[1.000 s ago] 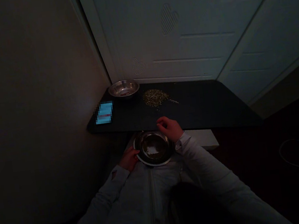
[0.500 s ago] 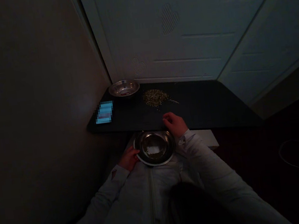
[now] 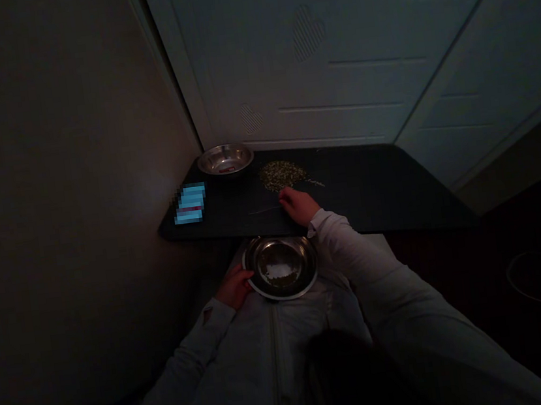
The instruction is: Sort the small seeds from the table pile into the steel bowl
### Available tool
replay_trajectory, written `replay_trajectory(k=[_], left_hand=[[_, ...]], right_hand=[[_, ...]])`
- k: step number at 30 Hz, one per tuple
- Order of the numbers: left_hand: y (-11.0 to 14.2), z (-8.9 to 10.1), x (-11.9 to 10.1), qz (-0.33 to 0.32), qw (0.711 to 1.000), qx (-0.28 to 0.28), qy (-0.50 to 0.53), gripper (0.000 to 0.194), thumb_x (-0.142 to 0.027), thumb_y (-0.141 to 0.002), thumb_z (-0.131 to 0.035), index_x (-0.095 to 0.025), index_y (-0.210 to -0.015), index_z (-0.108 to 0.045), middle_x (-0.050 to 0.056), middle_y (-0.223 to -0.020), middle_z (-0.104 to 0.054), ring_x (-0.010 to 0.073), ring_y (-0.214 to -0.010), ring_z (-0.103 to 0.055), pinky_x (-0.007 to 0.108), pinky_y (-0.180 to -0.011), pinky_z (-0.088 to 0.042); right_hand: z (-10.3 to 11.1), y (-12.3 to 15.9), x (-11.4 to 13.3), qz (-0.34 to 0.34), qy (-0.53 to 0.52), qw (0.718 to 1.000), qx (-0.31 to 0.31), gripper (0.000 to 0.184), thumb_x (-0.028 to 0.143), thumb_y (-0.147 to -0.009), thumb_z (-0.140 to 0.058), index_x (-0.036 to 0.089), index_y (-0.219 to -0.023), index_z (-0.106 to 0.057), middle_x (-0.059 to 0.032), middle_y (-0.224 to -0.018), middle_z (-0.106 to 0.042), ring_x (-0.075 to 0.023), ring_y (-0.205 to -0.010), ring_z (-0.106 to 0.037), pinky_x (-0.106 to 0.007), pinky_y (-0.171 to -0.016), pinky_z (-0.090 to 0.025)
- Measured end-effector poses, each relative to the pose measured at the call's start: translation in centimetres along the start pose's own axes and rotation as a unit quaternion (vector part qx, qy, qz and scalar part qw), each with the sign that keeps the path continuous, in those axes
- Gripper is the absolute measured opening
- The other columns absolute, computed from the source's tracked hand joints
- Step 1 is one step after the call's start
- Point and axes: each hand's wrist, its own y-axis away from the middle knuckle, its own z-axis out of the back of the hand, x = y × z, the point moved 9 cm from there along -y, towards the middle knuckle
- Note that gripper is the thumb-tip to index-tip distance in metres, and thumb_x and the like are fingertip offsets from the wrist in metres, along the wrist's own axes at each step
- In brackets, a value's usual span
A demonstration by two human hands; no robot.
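The right hand (image 3: 299,205) has shot forward to the grain pile (image 3: 281,175), fingers curled, any pinch unclear, while the left hand (image 3: 234,287) clasps the rim of the steel bowl (image 3: 285,296).

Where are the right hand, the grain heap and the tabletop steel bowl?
right hand (image 3: 299,204), head view, back of hand
grain heap (image 3: 283,176), head view, middle
steel bowl (image 3: 226,173), head view, front rim

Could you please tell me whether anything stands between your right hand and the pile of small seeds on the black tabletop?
Nothing visible does. The right hand is on the black tabletop, just in front of the pile of small seeds, with its fingertips at the pile's near edge.
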Motion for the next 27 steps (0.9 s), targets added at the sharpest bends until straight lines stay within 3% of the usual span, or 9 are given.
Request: replay_trajectory(k=[7,15,27], left_hand=[[0.1,0.2,0.0,0.011,1.0,-0.011,-0.004,0.041,-0.007,-0.054,-0.064,-0.019,-0.093,-0.064,0.003,-0.08,-0.068,0.0172,-0.071,-0.06,0.026,-0.062,-0.046],[0.1,-0.2,-0.3,-0.004,1.0,-0.003,-0.007,0.04,-0.007,-0.053,-0.063,-0.019,-0.092,-0.064,0.002,-0.082,-0.068,0.0169,-0.075,-0.061,0.025,-0.065,-0.046],[-0.2,0.3,0.1,0.004,1.0,-0.002,-0.027,0.036,-0.012,-0.054,-0.065,-0.019,-0.089,-0.063,0.002,-0.078,-0.067,0.0176,-0.072,-0.061,0.025,-0.061,-0.046]], right_hand=[[-0.2,1.3,0.0,0.044,0.016,0.998,0.038,0.017,0.016,-0.08,-0.038,0.017,-0.089,-0.052,-0.0057,-0.087,-0.06,-0.0147,-0.079,-0.054,-0.026,-0.073,-0.04],[0.4,2.2,-1.1,0.045,0.045,0.997,0.045,0.02,0.015,-0.081,-0.036,0.017,-0.093,-0.053,-0.0068,-0.092,-0.061,-0.0156,-0.086,-0.054,-0.026,-0.077,-0.04],[2.1,3.7,-2.1,0.03,0.046,0.998,0.011,0.018,0.021,-0.08,-0.039,0.018,-0.09,-0.054,-0.0068,-0.085,-0.062,-0.0169,-0.08,-0.056,-0.027,-0.073,-0.04]])
